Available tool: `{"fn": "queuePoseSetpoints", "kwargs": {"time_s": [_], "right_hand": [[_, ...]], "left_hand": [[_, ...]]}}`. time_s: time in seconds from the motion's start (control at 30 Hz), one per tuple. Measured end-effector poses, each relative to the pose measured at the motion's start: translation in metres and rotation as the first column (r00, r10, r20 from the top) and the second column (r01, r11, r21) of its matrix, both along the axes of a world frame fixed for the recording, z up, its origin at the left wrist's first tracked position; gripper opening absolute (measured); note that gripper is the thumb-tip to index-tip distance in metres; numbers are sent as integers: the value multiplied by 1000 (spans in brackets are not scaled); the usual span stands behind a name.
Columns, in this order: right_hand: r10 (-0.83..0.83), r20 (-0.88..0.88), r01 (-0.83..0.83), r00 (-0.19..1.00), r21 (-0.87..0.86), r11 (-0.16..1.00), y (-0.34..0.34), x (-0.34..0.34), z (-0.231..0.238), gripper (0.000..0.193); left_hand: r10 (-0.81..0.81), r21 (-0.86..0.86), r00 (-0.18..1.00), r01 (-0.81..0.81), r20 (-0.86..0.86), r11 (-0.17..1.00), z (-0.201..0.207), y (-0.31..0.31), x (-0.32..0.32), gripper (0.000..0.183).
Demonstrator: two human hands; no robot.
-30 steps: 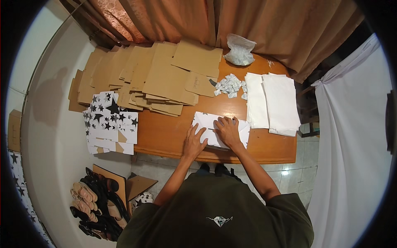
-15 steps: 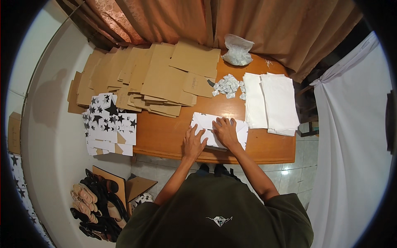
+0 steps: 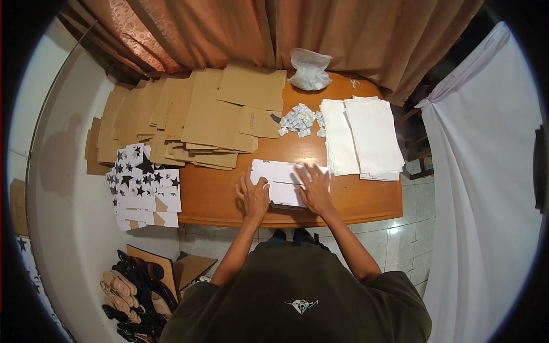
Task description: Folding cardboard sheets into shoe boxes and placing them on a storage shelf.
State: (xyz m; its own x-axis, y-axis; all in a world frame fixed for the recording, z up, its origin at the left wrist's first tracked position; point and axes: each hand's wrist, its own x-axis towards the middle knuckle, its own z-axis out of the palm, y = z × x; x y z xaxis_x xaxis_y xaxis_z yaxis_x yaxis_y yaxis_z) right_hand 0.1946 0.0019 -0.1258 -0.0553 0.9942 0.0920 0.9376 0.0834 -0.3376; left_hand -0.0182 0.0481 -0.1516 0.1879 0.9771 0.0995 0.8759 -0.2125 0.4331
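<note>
A white box (image 3: 283,194) lies near the front edge of the table, with a seam running lengthwise across its white top and a dark strip along its near side. My left hand (image 3: 253,198) clasps the box's left end, thumb over the top edge and bent fingers along the outside. Across the right part of the top lies my right hand (image 3: 314,190), fingers spread and slightly blurred. Whether the top is paper or card I cannot tell.
Brown flattened cardboard (image 3: 200,111) is stacked at the back left, star-printed white sheets (image 3: 143,183) in front. Small silvery packets (image 3: 298,119), a clear plastic bag (image 3: 310,71) and white paper stacks (image 3: 374,137) lie farther back. Shoes (image 3: 123,291) stand at lower left beside the wooden table (image 3: 366,200).
The slanted white folds on the box now lie as flat panels with a straight seam. My left hand has shifted to the left end; my right hand has spread out flat.
</note>
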Motion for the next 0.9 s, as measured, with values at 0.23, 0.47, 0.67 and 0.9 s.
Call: {"fn": "queuePoseSetpoints", "kwargs": {"time_s": [0.23,0.47,0.67,0.9], "right_hand": [[-478,-487,467,731,-155,871,-33,64,-83,69],[-390,-661,343,641,-208,916,-26,60,-42,61],[-384,-708,447,592,-108,888,-18,65,19,60],[-106,-940,487,325,70,871,-5,75,82,61]], "left_hand": [[126,-321,973,-59,195,945,-5,27,-1,85],[173,-388,980,-123,97,913,39,31,-3,84],[124,-84,860,-94,495,992,74,31,-10,84],[-115,116,586,37,802,993,104,35,-15,90]]}}
